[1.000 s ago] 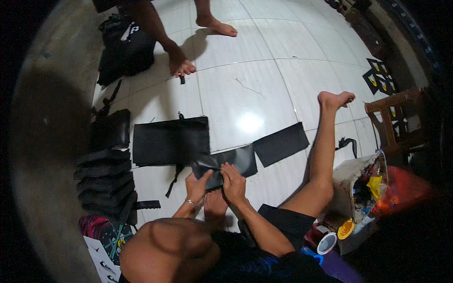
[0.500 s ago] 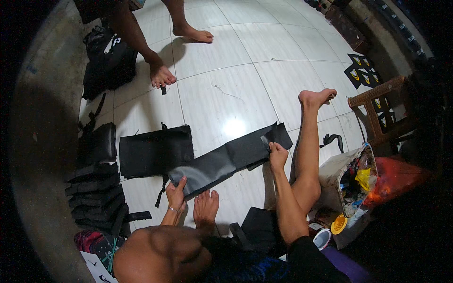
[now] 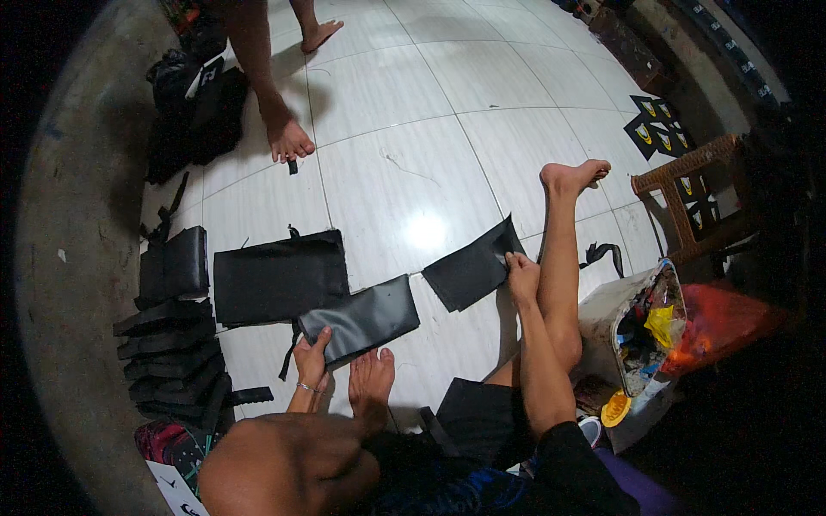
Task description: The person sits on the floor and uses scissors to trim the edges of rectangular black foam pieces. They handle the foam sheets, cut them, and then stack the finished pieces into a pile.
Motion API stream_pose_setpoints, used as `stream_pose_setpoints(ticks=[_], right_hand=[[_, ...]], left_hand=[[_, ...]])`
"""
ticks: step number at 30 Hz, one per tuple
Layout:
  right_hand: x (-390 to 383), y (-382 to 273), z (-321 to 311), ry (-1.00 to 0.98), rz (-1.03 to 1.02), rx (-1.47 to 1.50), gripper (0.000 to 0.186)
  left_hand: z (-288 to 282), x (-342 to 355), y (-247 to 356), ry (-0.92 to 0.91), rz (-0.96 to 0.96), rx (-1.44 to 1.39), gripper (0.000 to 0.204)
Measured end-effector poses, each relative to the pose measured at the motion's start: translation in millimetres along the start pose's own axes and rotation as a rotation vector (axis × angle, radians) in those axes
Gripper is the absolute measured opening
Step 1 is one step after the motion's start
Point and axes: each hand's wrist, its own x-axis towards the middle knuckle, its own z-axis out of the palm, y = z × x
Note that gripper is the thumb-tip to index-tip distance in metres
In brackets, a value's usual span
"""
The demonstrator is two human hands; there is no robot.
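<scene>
My left hand [image 3: 311, 359] grips the near left corner of a shiny black sheet of synthetic leather [image 3: 366, 316], thumb on top. That sheet overlaps the right edge of a flat black stack [image 3: 280, 279] on the floor. With its fingers closed, my right hand [image 3: 522, 277] pinches the right edge of a matte black sheet [image 3: 469, 265], whose upper corner is lifted. White floor tile shows between the two sheets. Near my lap lies another black piece [image 3: 482, 417], partly behind my right arm.
Black bundles [image 3: 172, 361] line the left wall. At right stand a white bin of scraps [image 3: 602, 301], a brown plastic stool [image 3: 688, 189] and black patches [image 3: 658, 129] with yellow marks. Another person's bare foot [image 3: 291, 138] is on the tiles at upper left.
The long black strip between my hands has become two separate sheets. My right hand has shifted slightly right and down. The other person's feet have moved, the rear one farther back.
</scene>
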Motion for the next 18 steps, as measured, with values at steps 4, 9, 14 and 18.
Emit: stream_pose_setpoints(ticks=[4, 9, 14, 18], right_hand=[[-17.0, -25.8, 5.7, 0.055, -0.016, -0.143, 0.028], [-55.7, -55.0, -0.8, 0.135, -0.29, -0.554, 0.039], [-101.1, -62.1, 34.9, -0.39, -0.452, -0.823, 0.058], [-99.9, -51.8, 48.6, -0.341, -0.495, -0.837, 0.06]], left_hand=[[-8.5, 0.3, -2.6, -0.002, 0.014, -0.01, 0.026], [-13.7, 2.2, -2.4, -0.029, 0.021, 0.093, 0.026], [-15.7, -1.2, 11.5, -0.122, -0.145, -0.017, 0.025], [-30.5, 9.5, -1.7, -0.207, -0.127, -0.074, 0.029]])
